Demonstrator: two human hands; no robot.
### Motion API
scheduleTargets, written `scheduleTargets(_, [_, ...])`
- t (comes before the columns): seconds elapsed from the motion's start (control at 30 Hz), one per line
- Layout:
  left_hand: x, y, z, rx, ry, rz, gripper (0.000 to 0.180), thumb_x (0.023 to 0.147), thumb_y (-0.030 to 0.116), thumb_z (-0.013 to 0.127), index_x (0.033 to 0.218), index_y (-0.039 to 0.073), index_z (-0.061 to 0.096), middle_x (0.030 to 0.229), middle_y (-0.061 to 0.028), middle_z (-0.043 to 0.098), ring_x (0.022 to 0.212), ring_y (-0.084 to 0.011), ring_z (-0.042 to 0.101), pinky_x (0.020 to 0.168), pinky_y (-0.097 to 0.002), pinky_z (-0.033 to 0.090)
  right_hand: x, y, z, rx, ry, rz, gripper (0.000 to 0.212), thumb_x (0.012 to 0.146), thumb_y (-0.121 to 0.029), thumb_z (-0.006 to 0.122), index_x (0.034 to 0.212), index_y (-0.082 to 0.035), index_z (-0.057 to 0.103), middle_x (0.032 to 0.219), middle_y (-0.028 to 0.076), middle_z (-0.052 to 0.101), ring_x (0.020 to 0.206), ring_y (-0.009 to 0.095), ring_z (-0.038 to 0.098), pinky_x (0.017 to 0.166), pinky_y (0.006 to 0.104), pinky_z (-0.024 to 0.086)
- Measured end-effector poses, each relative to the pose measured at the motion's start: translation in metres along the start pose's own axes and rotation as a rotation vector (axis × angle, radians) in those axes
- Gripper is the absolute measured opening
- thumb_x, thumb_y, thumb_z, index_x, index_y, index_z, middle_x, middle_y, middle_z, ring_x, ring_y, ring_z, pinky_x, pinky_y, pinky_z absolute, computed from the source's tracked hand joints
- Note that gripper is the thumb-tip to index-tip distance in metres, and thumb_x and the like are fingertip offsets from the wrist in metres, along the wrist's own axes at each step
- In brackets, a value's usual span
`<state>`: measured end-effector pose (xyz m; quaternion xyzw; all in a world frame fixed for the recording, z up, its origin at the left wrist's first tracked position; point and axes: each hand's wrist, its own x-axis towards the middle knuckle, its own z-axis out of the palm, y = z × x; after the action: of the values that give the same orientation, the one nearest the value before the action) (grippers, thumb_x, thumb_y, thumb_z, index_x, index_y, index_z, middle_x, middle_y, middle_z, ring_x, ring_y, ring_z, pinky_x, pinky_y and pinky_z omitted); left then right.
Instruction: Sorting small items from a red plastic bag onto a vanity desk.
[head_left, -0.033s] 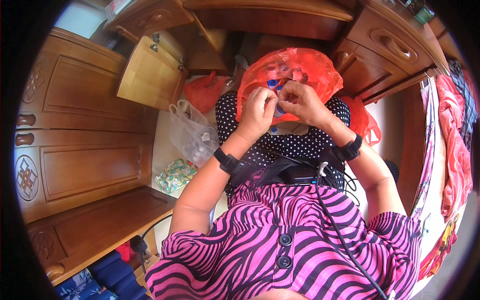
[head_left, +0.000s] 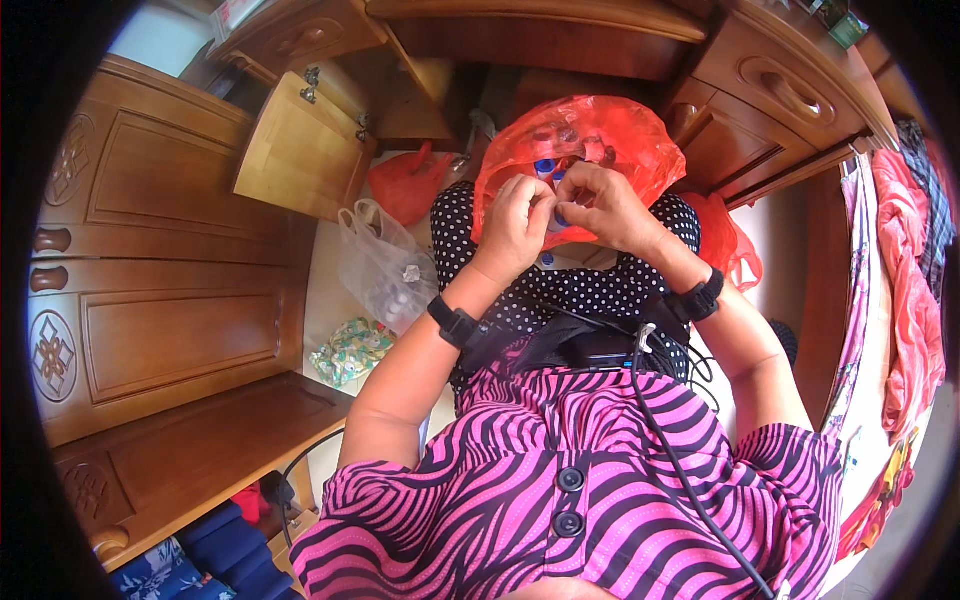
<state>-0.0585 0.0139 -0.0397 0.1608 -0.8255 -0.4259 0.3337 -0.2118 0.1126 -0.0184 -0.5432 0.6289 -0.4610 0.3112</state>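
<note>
A red translucent plastic bag (head_left: pixel 620 130) sits open on my lap, its mouth toward me. Several small things with blue tops (head_left: pixel 545 167) show inside it. Over the mouth, my left hand (head_left: pixel 516 222) and my right hand (head_left: pixel 608 208) meet with thumbs and fingertips pinched together. Whatever they pinch is hidden by the fingers or too small to name. Something pale and blue lies just under the fingertips, partly covered. Below the bag's near edge, a small blue spot (head_left: pixel 547 259) shows on a pale surface.
Left of my knees are a clear plastic bag (head_left: pixel 385 262), another red bag (head_left: pixel 412 182) and a green patterned cloth (head_left: pixel 352 350). A cabinet door (head_left: pixel 305 145) hangs open at the upper left. Wooden drawers stand upper right. A black cable (head_left: pixel 690 475) runs down my front.
</note>
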Motion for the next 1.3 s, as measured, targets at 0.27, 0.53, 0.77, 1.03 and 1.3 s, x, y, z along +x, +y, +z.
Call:
scheduleTargets(0.27, [-0.001,-0.005,-0.016,-0.014,0.025,-0.005,0.008,0.091,0.007,0.056,0.088,0.0,0.055,0.083,-0.0093,0.057,0.075,-0.0202,0.056,0.071,-0.0299,0.046,-0.005,0.006,-0.016,0.202,-0.077,0.126,0.004,0.08,-0.004,0.065,0.081,-0.001,0.061,0.081,0.001,0.06,0.076,0.009,0.057,0.07,0.0264,0.049])
scheduleTargets(0.53, [-0.005,-0.017,-0.012,-0.098,-0.02,-0.149,0.012,0.095,0.012,0.055,0.09,0.001,0.055,0.091,-0.0065,0.06,0.087,-0.0156,0.056,0.081,-0.0299,0.046,-0.004,0.016,-0.017,0.248,-0.135,0.182,0.003,0.085,-0.002,0.062,0.084,-0.003,0.06,0.083,0.0,0.062,0.083,0.008,0.06,0.077,0.023,0.048])
scheduleTargets(0.77, [-0.002,-0.017,-0.007,-0.631,-0.198,-0.252,0.053,0.09,0.025,0.068,0.13,0.004,0.039,0.116,-0.0094,0.06,0.105,-0.0168,0.058,0.091,-0.0326,0.049,0.004,0.002,-0.025,0.504,-0.157,0.19,0.005,0.089,-0.006,0.061,0.087,-0.001,0.061,0.08,0.003,0.065,0.074,0.009,0.062,0.068,0.0226,0.05])
scheduleTargets(1.03, [-0.006,-0.016,-0.014,-0.63,-0.325,-0.51,0.026,0.092,0.009,0.06,0.117,0.001,0.059,0.075,0.0005,0.061,0.063,-0.0061,0.054,0.057,-0.0209,0.043,0.002,-0.006,-0.043,0.355,-0.1,0.111,0.007,0.092,-0.006,0.064,0.092,0.0,0.062,0.083,0.004,0.067,0.078,0.01,0.064,0.072,0.0253,0.053])
scheduleTargets(1.3, [0.001,-0.001,-0.019,-0.635,-0.296,-0.492,0.014,0.094,0.017,0.062,0.091,0.004,0.064,0.067,0.0045,0.056,0.055,-0.0019,0.046,0.05,-0.0173,0.034,0.021,-0.067,-0.098,0.005,0.072,0.004,0.003,0.089,-0.001,0.063,0.09,0.001,0.061,0.081,0.002,0.064,0.079,0.008,0.061,0.073,0.0242,0.051])
